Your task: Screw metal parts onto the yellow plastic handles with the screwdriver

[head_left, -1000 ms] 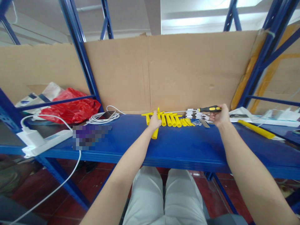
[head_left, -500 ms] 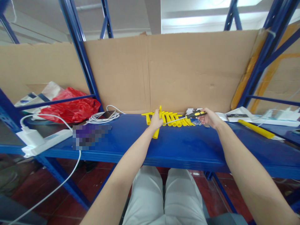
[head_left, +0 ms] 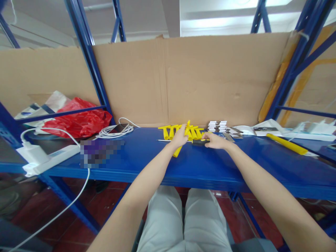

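My left hand [head_left: 180, 137] is closed round a yellow T-shaped plastic handle [head_left: 177, 152], tilted, its top end showing above my fingers and its lower end below. On the blue shelf, a screwdriver [head_left: 198, 142] with a black and yellow grip lies crosswise, its thin metal shaft running behind my left hand to the left. My right hand [head_left: 215, 141] is at the grip's right end, touching it with fingers spread apart. Behind both hands stands a row of several similar yellow handles [head_left: 166, 133], partly hidden by my left hand.
To the right of the row are stacked small white packets [head_left: 217, 126] and flat metal pieces [head_left: 229, 136]. A long yellow piece [head_left: 286, 144] lies farther right. On the left are a coiled white cable [head_left: 115, 131], a red plastic bag [head_left: 78, 119] and a power strip [head_left: 52, 160]. Cardboard [head_left: 215, 77] closes the back.
My right hand has moved left and down, laying the screwdriver flat on the shelf. Its shaft has come away from the yellow handle, which my left hand still holds, slightly shifted right.
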{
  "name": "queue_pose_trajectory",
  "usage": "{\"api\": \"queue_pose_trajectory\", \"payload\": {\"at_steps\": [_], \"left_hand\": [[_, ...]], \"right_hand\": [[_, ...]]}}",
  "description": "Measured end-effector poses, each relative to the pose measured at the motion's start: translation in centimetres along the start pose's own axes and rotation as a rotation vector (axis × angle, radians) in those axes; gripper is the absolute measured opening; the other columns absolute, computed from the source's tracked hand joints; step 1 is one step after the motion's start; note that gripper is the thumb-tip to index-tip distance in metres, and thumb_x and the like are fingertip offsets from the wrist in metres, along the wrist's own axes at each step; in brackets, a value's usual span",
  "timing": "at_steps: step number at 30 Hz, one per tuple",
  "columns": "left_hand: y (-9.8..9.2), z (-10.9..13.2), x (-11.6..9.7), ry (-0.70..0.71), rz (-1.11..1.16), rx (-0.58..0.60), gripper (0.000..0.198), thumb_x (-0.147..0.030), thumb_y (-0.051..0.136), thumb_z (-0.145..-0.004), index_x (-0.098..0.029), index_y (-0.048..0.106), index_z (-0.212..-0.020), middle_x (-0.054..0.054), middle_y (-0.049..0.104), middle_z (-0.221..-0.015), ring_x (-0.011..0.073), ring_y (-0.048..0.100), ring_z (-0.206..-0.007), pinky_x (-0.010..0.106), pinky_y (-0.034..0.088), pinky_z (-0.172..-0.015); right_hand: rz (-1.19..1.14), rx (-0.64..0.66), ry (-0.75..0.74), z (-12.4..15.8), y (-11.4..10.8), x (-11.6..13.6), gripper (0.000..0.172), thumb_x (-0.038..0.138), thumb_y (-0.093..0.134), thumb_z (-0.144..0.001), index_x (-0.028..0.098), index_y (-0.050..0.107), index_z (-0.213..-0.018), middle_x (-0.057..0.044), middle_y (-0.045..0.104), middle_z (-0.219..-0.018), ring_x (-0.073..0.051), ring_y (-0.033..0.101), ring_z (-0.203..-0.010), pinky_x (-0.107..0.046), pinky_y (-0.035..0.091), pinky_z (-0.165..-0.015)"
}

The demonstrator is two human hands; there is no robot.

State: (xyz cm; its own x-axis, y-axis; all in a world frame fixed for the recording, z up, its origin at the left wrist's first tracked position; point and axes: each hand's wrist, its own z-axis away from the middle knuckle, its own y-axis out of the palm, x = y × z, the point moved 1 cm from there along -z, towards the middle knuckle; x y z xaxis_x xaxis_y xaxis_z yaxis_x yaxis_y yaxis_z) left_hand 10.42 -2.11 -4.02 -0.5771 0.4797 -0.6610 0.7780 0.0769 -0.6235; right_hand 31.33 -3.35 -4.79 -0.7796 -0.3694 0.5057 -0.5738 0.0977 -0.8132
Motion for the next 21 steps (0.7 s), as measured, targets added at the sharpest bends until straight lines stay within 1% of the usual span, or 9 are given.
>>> {"api": "queue_pose_trajectory", "payload": {"at_steps": [2, 4, 5, 7, 10, 12, 14, 17, 21], "left_hand": [[0.3, 0.1, -0.2, 0.036, -0.008, 0.019, 0.065, 0.000, 0.054, -0.077, -0.015, 0.050, -0.140, 0.015, 0.063, -0.142, 0.0273, 0.060, -0.133, 0.041, 0.046, -0.113], [0.6, 0.1, -0.4, 0.076, -0.019, 0.038, 0.065, -0.001, 0.054, -0.078, -0.015, 0.050, -0.141, 0.014, 0.063, -0.142, 0.0267, 0.058, -0.135, 0.041, 0.043, -0.116], [0.8, 0.2, -0.5, 0.099, -0.024, 0.052, 0.065, -0.002, 0.054, -0.078, -0.015, 0.050, -0.142, 0.013, 0.064, -0.142, 0.0266, 0.057, -0.135, 0.041, 0.042, -0.117], [1.1, 0.2, -0.6, 0.155, -0.034, 0.082, 0.064, -0.003, 0.052, -0.079, -0.016, 0.050, -0.142, 0.012, 0.065, -0.140, 0.0270, 0.057, -0.135, 0.044, 0.042, -0.118], [1.6, 0.3, -0.8, 0.243, -0.056, 0.108, 0.064, -0.003, 0.049, -0.080, -0.014, 0.050, -0.143, 0.013, 0.063, -0.142, 0.0274, 0.057, -0.135, 0.048, 0.038, -0.121], [1.8, 0.3, -0.8, 0.283, -0.067, 0.114, 0.065, -0.003, 0.048, -0.081, -0.014, 0.048, -0.145, 0.014, 0.061, -0.146, 0.0273, 0.057, -0.135, 0.049, 0.036, -0.122], [1.9, 0.3, -0.9, 0.301, -0.079, 0.124, 0.066, -0.004, 0.048, -0.081, -0.015, 0.046, -0.147, 0.014, 0.061, -0.146, 0.0275, 0.057, -0.135, 0.050, 0.035, -0.123], [1.9, 0.5, -1.0, 0.298, -0.097, 0.140, 0.066, -0.004, 0.049, -0.082, -0.015, 0.046, -0.147, 0.013, 0.062, -0.145, 0.0278, 0.057, -0.136, 0.049, 0.035, -0.123], [2.0, 0.6, -1.1, 0.307, -0.091, 0.143, 0.066, -0.004, 0.049, -0.082, -0.015, 0.046, -0.148, 0.013, 0.060, -0.147, 0.0275, 0.056, -0.136, 0.048, 0.035, -0.123]], "right_hand": [[0.103, 0.043, -0.027, -0.2, 0.5, 0.0, 0.029, 0.005, 0.065, -0.061, 0.020, 0.064, -0.086, -0.009, 0.075, -0.103, -0.028, 0.069, -0.102, -0.036, 0.053, -0.093], [0.156, 0.040, -0.046, -0.3, 0.8, 0.1, 0.027, 0.008, 0.065, -0.065, 0.020, 0.065, -0.090, -0.011, 0.076, -0.106, -0.029, 0.069, -0.103, -0.036, 0.052, -0.094], [0.160, 0.011, -0.060, -0.4, 0.9, 0.2, 0.026, 0.009, 0.064, -0.067, 0.020, 0.066, -0.091, -0.012, 0.075, -0.106, -0.028, 0.070, -0.103, -0.036, 0.052, -0.094], [0.123, -0.089, -0.099, -0.6, 1.1, 0.5, 0.024, 0.013, 0.063, -0.073, 0.020, 0.065, -0.096, -0.011, 0.075, -0.105, -0.025, 0.070, -0.099, -0.036, 0.053, -0.091], [0.010, -0.262, -0.177, -0.9, 1.2, 0.9, 0.018, 0.022, 0.059, -0.083, 0.020, 0.063, -0.101, -0.008, 0.074, -0.095, -0.021, 0.069, -0.082, -0.034, 0.054, -0.079], [-0.046, -0.337, -0.215, -0.9, 1.2, 1.2, 0.015, 0.029, 0.058, -0.088, 0.021, 0.062, -0.100, -0.006, 0.072, -0.088, -0.020, 0.066, -0.074, -0.032, 0.053, -0.072], [-0.076, -0.381, -0.226, -0.7, 1.1, 1.5, 0.012, 0.032, 0.057, -0.090, 0.022, 0.060, -0.095, -0.005, 0.071, -0.085, -0.019, 0.064, -0.071, -0.031, 0.051, -0.069], [-0.098, -0.399, -0.235, -0.4, 0.9, 1.8, 0.009, 0.030, 0.053, -0.091, 0.023, 0.056, -0.087, -0.005, 0.070, -0.083, -0.019, 0.064, -0.072, -0.031, 0.050, -0.070], [-0.094, -0.405, -0.255, -0.2, 0.7, 2.0, 0.008, 0.027, 0.051, -0.090, 0.023, 0.053, -0.083, -0.004, 0.066, -0.077, -0.019, 0.061, -0.070, -0.030, 0.047, -0.068]]}}
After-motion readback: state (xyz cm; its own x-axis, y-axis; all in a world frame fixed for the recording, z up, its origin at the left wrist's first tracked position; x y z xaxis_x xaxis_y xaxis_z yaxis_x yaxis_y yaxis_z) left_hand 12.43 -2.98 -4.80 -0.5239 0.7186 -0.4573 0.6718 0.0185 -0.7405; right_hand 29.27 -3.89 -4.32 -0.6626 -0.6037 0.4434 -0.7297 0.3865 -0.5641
